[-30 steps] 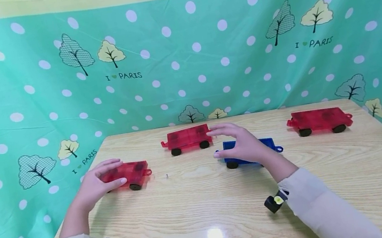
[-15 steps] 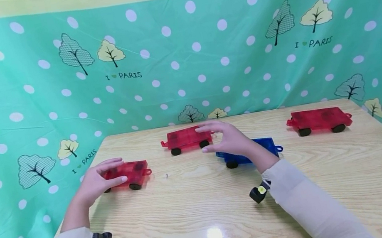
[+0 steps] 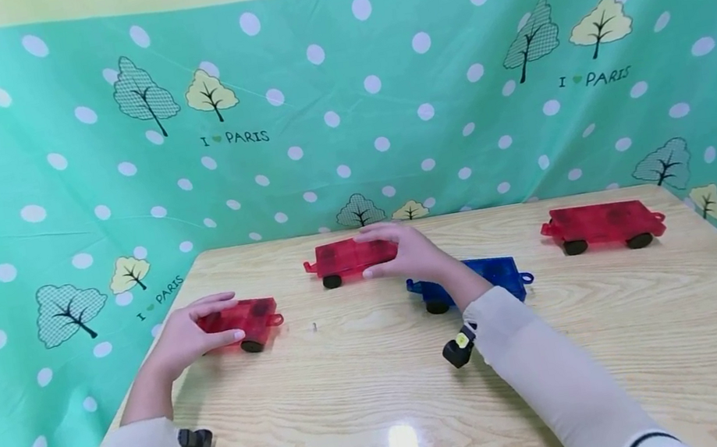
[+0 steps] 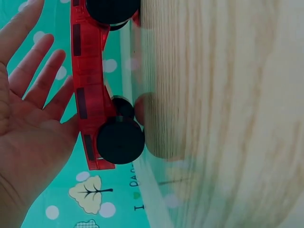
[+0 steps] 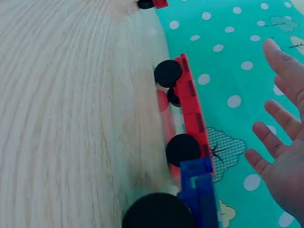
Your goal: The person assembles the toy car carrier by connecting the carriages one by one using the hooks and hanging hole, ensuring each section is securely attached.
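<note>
My left hand is at the left red toy train car, fingers spread around its left end. In the left wrist view the hand lies beside the translucent red body above its black wheels; whether they touch I cannot tell. My right hand hovers at the right end of the middle red toy train car, thumb and fingers apart, covering that end in the head view. A visible gap separates the hand from the car in the right wrist view.
A blue toy train car stands under my right wrist, partly hidden. Another red train car is at the back right of the wooden table. Behind hangs a green dotted cloth. A tiny bit lies mid-table.
My right hand has moved left and away from me, from over the blue car to the middle red car. The left hand has shifted slightly. The cars stay in place.
</note>
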The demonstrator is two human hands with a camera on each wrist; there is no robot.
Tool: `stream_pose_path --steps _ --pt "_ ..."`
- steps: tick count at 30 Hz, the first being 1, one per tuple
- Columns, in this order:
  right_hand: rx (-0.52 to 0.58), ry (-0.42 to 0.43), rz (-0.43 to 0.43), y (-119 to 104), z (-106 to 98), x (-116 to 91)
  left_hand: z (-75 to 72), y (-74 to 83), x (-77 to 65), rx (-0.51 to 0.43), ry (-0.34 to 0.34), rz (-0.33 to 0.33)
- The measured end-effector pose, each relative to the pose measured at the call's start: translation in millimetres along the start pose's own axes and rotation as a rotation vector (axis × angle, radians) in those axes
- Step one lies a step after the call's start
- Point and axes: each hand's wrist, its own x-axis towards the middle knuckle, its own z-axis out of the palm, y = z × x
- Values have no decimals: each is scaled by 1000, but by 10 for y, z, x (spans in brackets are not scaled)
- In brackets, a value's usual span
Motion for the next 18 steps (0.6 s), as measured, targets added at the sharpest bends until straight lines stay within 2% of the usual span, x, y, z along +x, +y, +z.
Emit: stream_pose_path --steps 12,18 --pt "46 -21 73 89 144 239 5 42 113 68 -56 46" --pt "35 -50 77 147 152 329 5 63 132 79 -80 58"
